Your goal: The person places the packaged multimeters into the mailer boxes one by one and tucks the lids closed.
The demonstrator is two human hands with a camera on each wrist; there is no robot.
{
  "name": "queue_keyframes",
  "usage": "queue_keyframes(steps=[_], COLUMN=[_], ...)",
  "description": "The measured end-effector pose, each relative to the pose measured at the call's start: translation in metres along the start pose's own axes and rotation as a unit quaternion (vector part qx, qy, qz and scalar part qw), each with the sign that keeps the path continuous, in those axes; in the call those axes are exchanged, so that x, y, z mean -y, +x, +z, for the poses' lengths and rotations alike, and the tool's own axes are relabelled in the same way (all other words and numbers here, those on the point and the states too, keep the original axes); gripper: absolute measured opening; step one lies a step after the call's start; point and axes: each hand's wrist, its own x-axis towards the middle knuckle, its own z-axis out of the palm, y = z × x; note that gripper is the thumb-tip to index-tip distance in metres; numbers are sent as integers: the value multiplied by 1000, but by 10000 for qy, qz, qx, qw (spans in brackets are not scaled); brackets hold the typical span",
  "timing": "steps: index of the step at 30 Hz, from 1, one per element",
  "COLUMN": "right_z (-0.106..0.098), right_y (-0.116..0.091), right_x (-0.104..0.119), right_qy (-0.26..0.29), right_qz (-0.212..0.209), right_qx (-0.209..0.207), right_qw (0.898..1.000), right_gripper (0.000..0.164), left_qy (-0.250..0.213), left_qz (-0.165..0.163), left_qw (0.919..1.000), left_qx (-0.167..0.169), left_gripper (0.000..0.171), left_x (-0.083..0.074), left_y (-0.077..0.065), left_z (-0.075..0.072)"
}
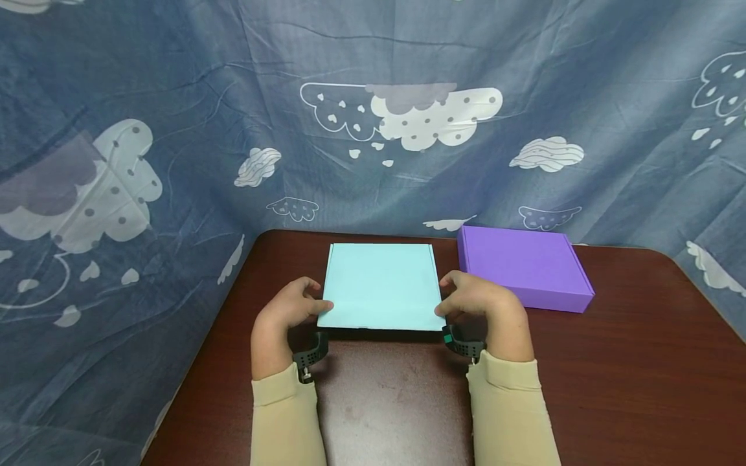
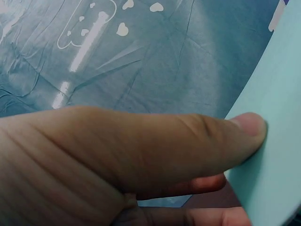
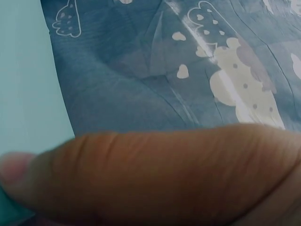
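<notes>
A flat light-blue cardboard box (image 1: pixel 381 281) is between both hands in the head view, with a dark strip of shadow under its near edge. The left hand (image 1: pixel 291 307) grips its left side near the front corner. In the left wrist view the thumb (image 2: pixel 188 139) lies on the box's top face (image 2: pixel 282 108), and other fingers curl below it at the edge. My right hand (image 1: pixel 474 298) grips the opposite side the same way. The right thumb (image 3: pixel 84 174) presses the top face in the right wrist view; that hand's other fingers are mostly hidden there.
A closed purple box (image 1: pixel 524 259) lies at the back right, close beside the right hand. Both boxes are at the far part of a dark brown table (image 1: pixel 396 401). Behind the table hangs a blue curtain (image 1: pixel 373 58) with white cloud prints.
</notes>
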Motion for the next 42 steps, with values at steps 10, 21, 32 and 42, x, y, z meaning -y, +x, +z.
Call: queue_keyframes(steps=[10,21,32,42], right_z=[-3,-5,-7,-3], right_y=[1,2,10,15], right_x=[-4,-12,-20,-22], right_qy=[300,321,-16,-191], right_qz=[-22,36,134,200], right_qx=[116,222,290,261], right_qw=[9995,9992,9995,9993], right_gripper=[69,75,78,77], left_qy=[-208,-167,-183,-297], left_qz=[-14,-21,-75,-287], left_qw=[9997,9997,9995,9990], left_qx=[143,198,254,195], left_gripper=[56,59,58,57], left_x=[3,8,9,13], left_y=[1,4,7,8], left_z=[-2,-1,1,5])
